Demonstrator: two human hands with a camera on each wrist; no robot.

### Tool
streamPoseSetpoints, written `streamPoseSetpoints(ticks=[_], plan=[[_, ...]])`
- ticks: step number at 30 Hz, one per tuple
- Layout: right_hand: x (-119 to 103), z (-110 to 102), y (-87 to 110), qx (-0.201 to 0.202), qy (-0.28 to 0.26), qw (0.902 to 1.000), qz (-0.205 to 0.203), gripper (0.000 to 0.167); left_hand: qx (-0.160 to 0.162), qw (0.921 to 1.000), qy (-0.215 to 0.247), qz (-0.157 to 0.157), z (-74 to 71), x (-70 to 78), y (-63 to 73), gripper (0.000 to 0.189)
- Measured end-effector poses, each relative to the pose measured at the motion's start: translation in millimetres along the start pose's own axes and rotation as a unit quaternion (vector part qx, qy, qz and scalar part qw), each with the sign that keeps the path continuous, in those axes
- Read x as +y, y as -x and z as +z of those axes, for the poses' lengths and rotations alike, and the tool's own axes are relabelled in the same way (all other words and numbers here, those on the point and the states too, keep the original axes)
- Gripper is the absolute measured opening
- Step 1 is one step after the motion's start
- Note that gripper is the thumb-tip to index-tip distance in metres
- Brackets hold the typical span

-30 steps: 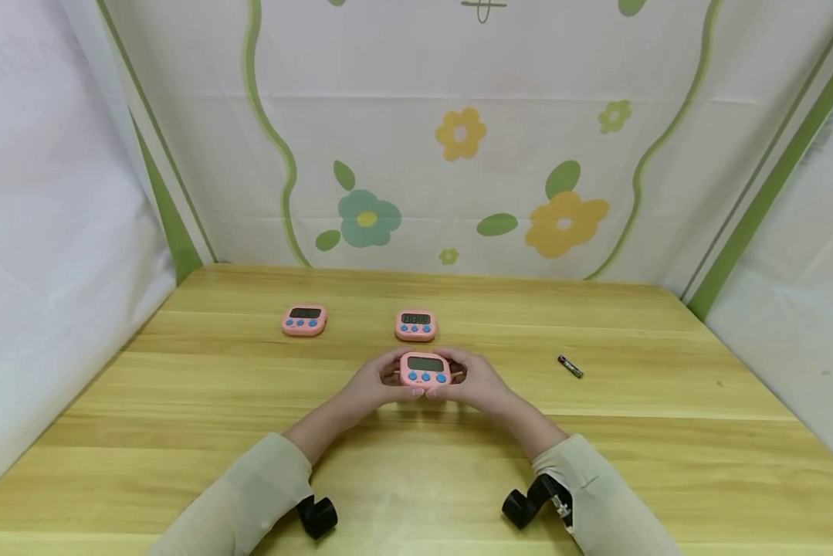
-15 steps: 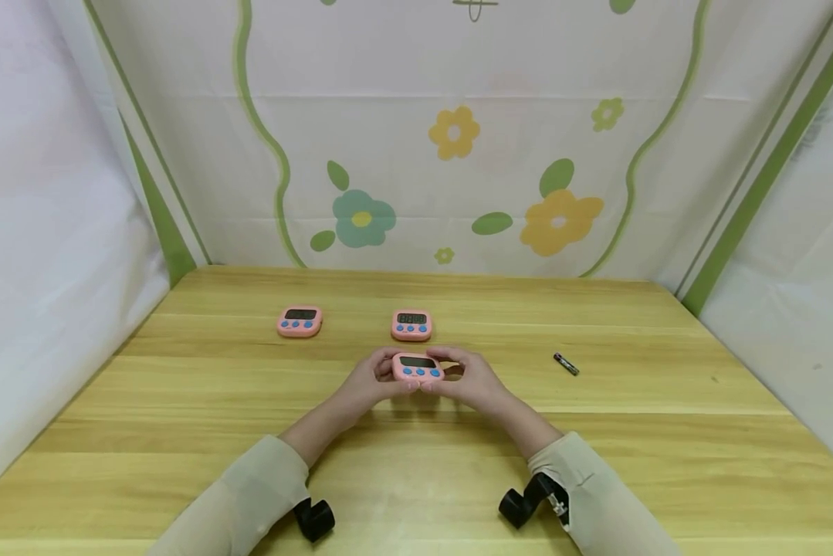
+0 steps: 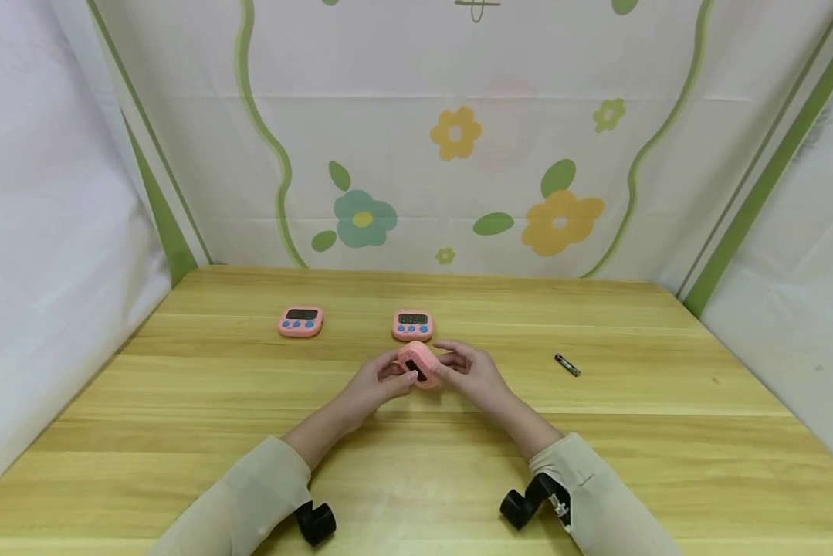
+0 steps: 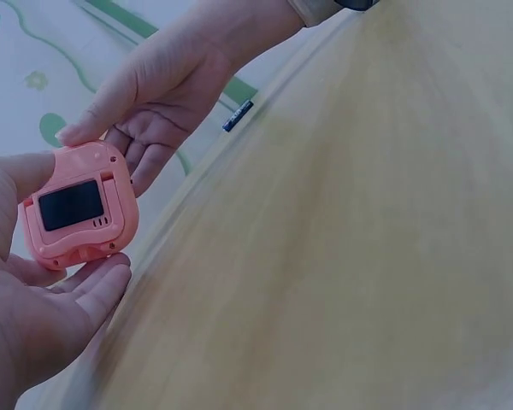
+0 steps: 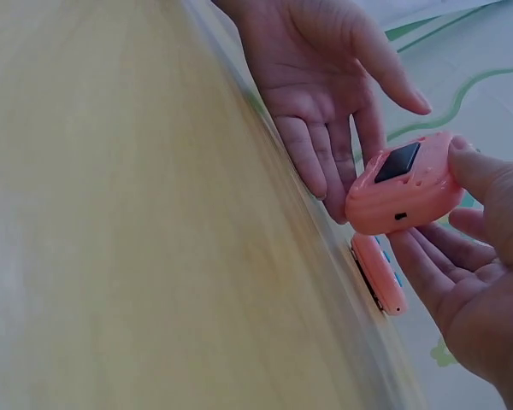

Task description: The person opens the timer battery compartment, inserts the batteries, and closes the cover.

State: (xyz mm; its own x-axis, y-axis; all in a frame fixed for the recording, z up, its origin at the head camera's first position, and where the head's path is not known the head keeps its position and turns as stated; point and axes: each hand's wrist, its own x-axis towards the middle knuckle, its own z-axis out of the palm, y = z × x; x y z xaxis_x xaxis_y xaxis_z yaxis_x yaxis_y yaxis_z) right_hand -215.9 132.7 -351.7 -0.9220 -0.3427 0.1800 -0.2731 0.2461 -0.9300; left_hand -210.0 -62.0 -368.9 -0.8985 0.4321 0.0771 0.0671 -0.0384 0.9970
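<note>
A pink digital kitchen timer [image 3: 423, 360] is tilted up between the two hands, its back with a dark rectangle toward me. My right hand [image 3: 477, 378] pinches it, the thumb on its back and the fingers beneath, as the right wrist view shows. Close on the other side is my left hand [image 3: 369, 388], fingers fairly straight at the timer's edge. Its thumb [image 5: 402, 85] stands apart from the back in the right wrist view. The timer's screen and blue buttons are hidden.
Two more pink timers lie face up farther back on the wooden table [image 3: 180, 432]: one in the middle [image 3: 412, 333], one to the left [image 3: 301, 332]. A small dark battery [image 3: 567, 364] lies to the right. Patterned white cloth [image 3: 388, 77] hangs behind.
The timer has turned from face up, with its screen and blue buttons visible, to showing its back. The left hand's hold has loosened; the right hand keeps its pinch.
</note>
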Motion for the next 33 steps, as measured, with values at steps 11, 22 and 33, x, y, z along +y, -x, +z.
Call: streamPoseSetpoints(ticks=[11, 22, 33], plan=[[0.0, -0.8, 0.1, -0.04, -0.08, 0.9958, 0.022, 0.05, 0.008, 0.9995, -0.029, -0.012, 0.6, 2.1, 3.6, 0.055], [2.1, -1.0, 1.3, -0.061, -0.147, 0.985, 0.065, 0.048, 0.004, 0.9994, -0.017, -0.03, 2.0, 4.5, 4.1, 0.054], [7.1, -5.0, 0.5, -0.087, -0.163, 0.9764, 0.113, 0.047, -0.019, 0.9989, 0.013, -0.041, 2.8, 3.6, 3.6, 0.059]])
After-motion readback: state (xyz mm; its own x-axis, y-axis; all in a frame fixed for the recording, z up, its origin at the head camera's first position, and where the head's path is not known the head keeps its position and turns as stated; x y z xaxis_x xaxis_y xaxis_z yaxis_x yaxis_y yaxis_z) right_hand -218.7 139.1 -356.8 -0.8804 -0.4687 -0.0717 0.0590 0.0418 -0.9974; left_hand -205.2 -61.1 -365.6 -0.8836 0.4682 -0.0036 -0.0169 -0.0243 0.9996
